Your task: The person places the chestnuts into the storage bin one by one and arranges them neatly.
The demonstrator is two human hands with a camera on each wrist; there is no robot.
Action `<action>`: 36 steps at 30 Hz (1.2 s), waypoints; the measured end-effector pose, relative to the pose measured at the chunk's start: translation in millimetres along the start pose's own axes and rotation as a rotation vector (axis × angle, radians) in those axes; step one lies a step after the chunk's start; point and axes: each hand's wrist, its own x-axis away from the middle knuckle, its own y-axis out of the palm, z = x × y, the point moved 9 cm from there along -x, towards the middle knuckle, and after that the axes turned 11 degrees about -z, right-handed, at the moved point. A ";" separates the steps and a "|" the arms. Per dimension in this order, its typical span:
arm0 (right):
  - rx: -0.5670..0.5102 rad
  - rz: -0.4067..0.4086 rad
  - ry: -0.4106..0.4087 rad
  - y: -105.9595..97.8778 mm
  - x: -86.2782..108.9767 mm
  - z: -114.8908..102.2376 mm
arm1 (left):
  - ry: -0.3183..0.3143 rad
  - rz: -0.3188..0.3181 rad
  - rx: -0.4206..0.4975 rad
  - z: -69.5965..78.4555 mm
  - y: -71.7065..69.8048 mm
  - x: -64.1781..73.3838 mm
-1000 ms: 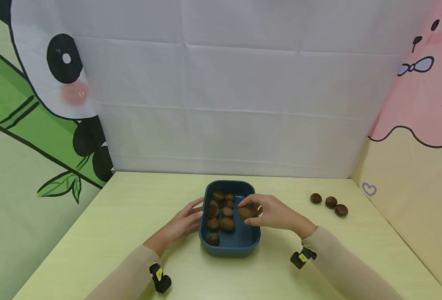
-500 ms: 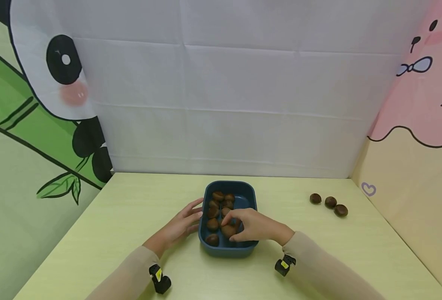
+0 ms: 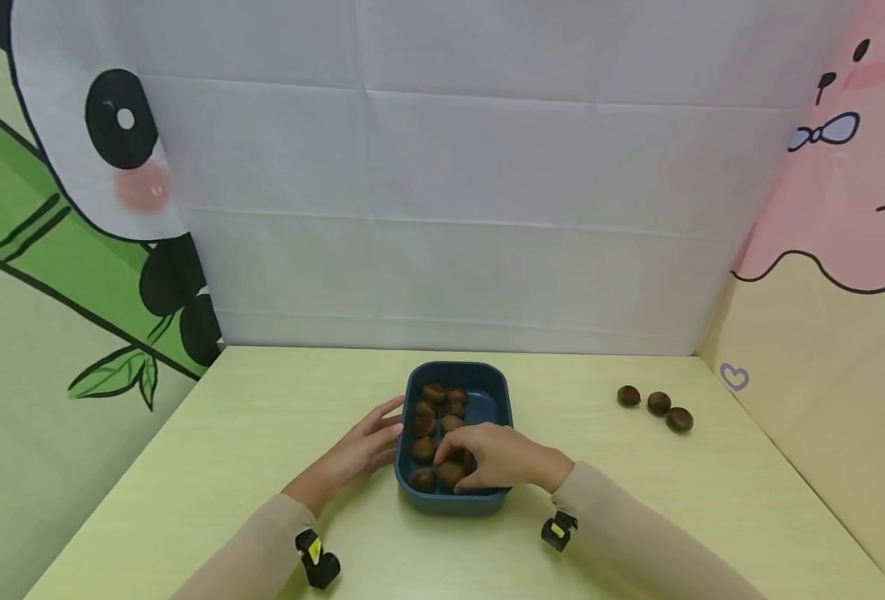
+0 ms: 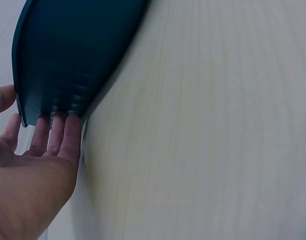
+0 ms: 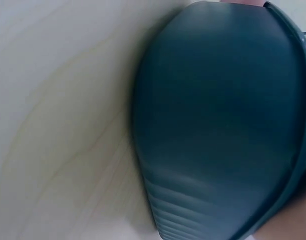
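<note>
In the head view a dark blue box (image 3: 453,504) stands on the table, with several brown chestnuts (image 3: 423,425) lined up along its left side. My right hand (image 3: 498,457) reaches over the box's right rim and pinches a chestnut (image 3: 451,475) low inside, beside the front left one. The palm and fingers hide part of the box floor. My left hand (image 3: 360,450) rests against the box's left wall with its fingers extended. Seen from the left wrist, the fingertips of the left hand (image 4: 38,155) touch the ribbed outer wall of the box (image 4: 78,55).
Three loose chestnuts (image 3: 658,404) lie at the back right of the pale yellow table (image 3: 322,375). A white sheet (image 3: 442,208) rises behind the table, and printed panels flank it on both sides. Black wrist cameras (image 3: 560,531) sit on both sleeves.
My right hand has brought its chestnut from the box's right side leftward and toward the front, down among the others. The left hand keeps its place at the box wall.
</note>
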 end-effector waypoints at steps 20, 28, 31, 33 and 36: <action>-0.046 0.007 -0.013 0.7 -1.5 1.7 | 0.006 -0.008 -0.006 -1.4 -1.0 -0.5; -0.116 0.033 -0.054 -10.4 4.0 -1.2 | 0.013 -0.018 0.003 0.0 -0.3 -0.3; -0.124 0.051 -0.048 -19.5 10.1 -0.3 | 0.012 -0.015 0.000 0.4 -0.3 0.1; -0.133 0.069 -0.051 -26.9 15.2 1.1 | 0.014 -0.013 0.004 0.5 -0.3 0.4; -0.141 0.095 -0.053 -38.0 24.2 5.7 | 0.015 -0.010 0.007 0.4 -0.4 1.0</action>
